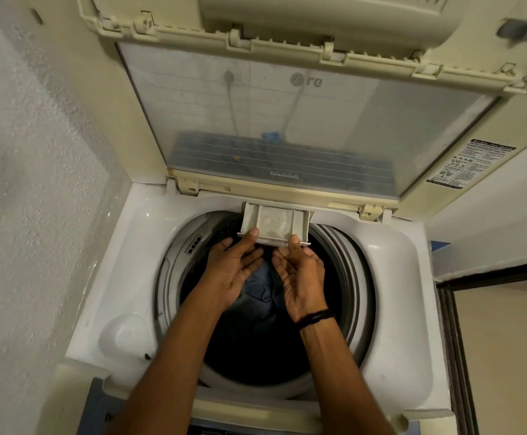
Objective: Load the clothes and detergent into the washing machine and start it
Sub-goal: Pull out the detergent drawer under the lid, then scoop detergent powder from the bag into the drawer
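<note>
A top-loading washing machine (390,262) stands with its lid (274,120) folded up. Dark blue clothes (262,287) lie in the drum. At the back rim a pale detergent drawer (274,222) is pulled out, with white powder residue inside. My left hand (234,271) is palm up under the drawer's left front corner, thumb on its edge. My right hand (303,277) holds the drawer's right front corner, thumb on top, a black band at the wrist.
A translucent white cap or cup (127,337) sits on the machine's front left corner. A rough white wall (36,215) is tight on the left. A dark door frame (453,309) stands to the right. The control panel (212,430) lies at the near edge.
</note>
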The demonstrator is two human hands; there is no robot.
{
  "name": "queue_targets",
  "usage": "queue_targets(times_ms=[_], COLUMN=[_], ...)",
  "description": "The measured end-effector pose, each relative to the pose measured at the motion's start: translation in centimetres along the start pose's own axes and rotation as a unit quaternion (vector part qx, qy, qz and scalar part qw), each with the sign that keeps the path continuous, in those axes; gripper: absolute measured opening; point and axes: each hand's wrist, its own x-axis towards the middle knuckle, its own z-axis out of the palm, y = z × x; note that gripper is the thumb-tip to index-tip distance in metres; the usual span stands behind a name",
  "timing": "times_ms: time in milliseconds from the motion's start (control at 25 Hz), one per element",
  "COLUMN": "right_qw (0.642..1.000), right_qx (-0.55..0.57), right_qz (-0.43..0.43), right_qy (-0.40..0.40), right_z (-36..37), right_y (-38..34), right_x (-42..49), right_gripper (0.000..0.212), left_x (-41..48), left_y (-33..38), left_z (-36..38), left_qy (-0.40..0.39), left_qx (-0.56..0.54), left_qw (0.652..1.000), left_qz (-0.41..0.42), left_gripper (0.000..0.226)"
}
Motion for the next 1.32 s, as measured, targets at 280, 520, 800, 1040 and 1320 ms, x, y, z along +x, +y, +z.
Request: queue_targets(times_ms=[280, 520, 800, 1040, 1320], right_qw=[0.984, 0.967, 0.931, 0.894, 0.617], right_qx=[-0.171, -0.223, -0.279, -0.295, -0.465], right_qz=[-0.045, -0.024, -0.005, 0.011, -0.184], right_qy=[0.033, -0.122, -0.237, -0.337, -0.607], right_z=[0.6, 3.6, 8.3, 14.6, 22.1], right_y=[-1.7, -6.2, -7.9, -5.3, 2.7], right_x=[-4.9, -12.8, -23.8, -36.6, -50.3], right_gripper=[0.039, 0.009, 0.011, 0.011, 0.009], left_x=[-7.1, -18.4, -33.2, -47.8, -61.6], left_y=[1.3, 4.2, 7.0, 10.7, 14.0], left_z=[0.7, 2.2, -0.3, -6.6, -19.3], left_qy=[0.096, 0.172, 0.22, 0.238, 0.392], left_qx=[0.031, 0.08, 0.098, 0.131, 0.088], left_qw=[0.993, 0.968, 0.934, 0.882, 0.77], left_qz=[0.066, 0.167, 0.264, 0.385, 0.495], left_gripper=[0.07, 0.046, 0.041, 0.029, 0.02])
